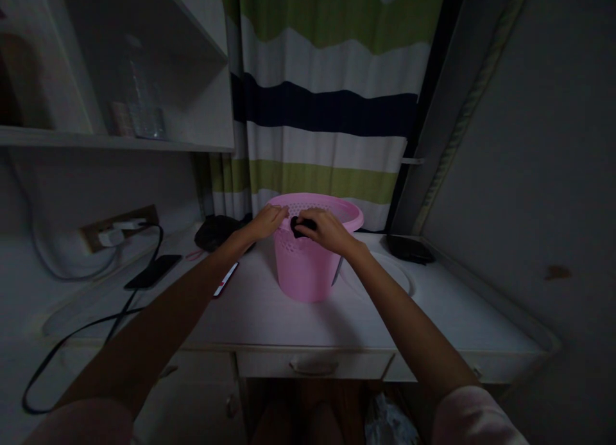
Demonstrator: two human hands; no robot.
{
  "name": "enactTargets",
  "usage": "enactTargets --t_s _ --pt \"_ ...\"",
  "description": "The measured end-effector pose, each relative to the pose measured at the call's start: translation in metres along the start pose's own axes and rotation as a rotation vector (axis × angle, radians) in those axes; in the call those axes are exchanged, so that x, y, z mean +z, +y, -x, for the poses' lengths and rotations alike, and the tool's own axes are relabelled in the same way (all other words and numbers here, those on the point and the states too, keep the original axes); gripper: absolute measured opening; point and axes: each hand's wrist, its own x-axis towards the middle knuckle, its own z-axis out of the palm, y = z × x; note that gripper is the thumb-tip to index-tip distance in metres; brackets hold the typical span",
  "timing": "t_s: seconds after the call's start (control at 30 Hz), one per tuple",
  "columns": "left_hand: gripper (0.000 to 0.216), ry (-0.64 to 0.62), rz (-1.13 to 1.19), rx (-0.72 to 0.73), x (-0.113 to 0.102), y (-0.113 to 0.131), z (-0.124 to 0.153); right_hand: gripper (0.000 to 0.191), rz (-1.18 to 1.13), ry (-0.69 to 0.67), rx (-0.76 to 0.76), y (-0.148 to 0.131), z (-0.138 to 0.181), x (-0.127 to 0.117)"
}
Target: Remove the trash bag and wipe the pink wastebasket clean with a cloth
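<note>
A pink plastic basket (308, 275) with a perforated upper wall stands upright on the white desk (269, 326). My left hand (269, 221) is at the left of its rim, fingers closed over the edge. At the near side of the rim, my right hand (327, 230) pinches a small black object (302, 226); its kind cannot be made out. The inside bottom of the basket is hidden from me.
A lit phone (226, 280) lies left of the basket, and a dark phone (153, 272) with a cable sits near the wall socket (118, 230). Behind are a black bag-like item (216, 232) and a striped curtain (327, 111). A black pouch (409, 248) rests at right.
</note>
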Motion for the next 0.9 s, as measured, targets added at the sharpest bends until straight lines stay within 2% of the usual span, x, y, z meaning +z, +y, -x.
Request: enactTargets --t_s 0.13,0.27,0.47,0.6,0.77,0.9 --pt "0.046 0.017 0.053 -0.025 0.000 0.002 -0.001 0.011 -0.211 -0.011 -0.029 0.023 0.019 -0.023" --pt "0.048 0.026 0.048 -0.016 0.003 0.000 -0.001 0.010 -0.252 -0.027 0.006 0.033 0.027 -0.032" --pt "0.044 0.018 0.008 -0.059 0.004 0.002 -0.002 0.011 -0.168 -0.022 -0.033 0.019 0.014 -0.020" --pt "0.036 -0.001 -0.036 -0.025 0.005 -0.002 -0.003 0.012 -0.040 -0.016 -0.015 0.000 -0.004 -0.004" --pt "0.026 -0.015 0.073 -0.017 0.006 -0.017 -0.004 0.022 0.088 -0.037 0.032 -0.019 -0.019 0.010" --pt "0.026 -0.010 0.170 -0.014 0.004 -0.019 -0.004 0.024 0.112 -0.030 0.021 -0.020 -0.017 0.009"
